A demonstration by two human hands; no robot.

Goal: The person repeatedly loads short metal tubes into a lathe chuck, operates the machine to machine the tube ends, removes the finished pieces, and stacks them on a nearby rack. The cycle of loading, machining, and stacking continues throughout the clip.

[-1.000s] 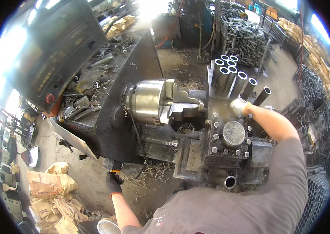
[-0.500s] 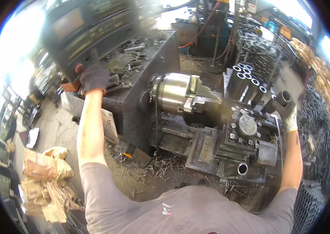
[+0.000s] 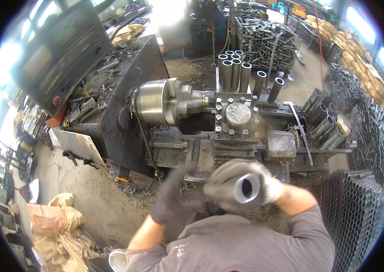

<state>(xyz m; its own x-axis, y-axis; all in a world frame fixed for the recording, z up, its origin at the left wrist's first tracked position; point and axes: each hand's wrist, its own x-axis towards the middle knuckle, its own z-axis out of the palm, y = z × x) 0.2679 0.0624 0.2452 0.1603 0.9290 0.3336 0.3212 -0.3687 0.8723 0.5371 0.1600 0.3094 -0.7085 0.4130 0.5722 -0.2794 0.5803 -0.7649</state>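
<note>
In front of my chest, my right hand [image 3: 223, 181], in a pale work glove, is closed around a short metal tube [image 3: 255, 182], its bright round end facing up. Just left of it is my left hand [image 3: 173, 201] in a dark glove, thumb and fingers apart, holding nothing; motion blurs it. Both hands are on the near side of a lathe. The shiny chuck [image 3: 153, 103] has smeared jaws, as if turning. To its right is the square tool post [image 3: 238, 114], with bolts around a round cap.
Several tubes [image 3: 245, 79] stand upright behind the tool post. More tubes [image 3: 324, 127] lean at the right, beside a pale bar [image 3: 300, 131]. A large tube stack [image 3: 359, 197] fills the lower right. Paper sacks [image 3: 56, 215] lie on the floor at left.
My left hand has left the red-knobbed control area and come down to my chest. My right hand has brought the tube in from the right. The view has shifted; the chuck jaws now look blurred.
</note>
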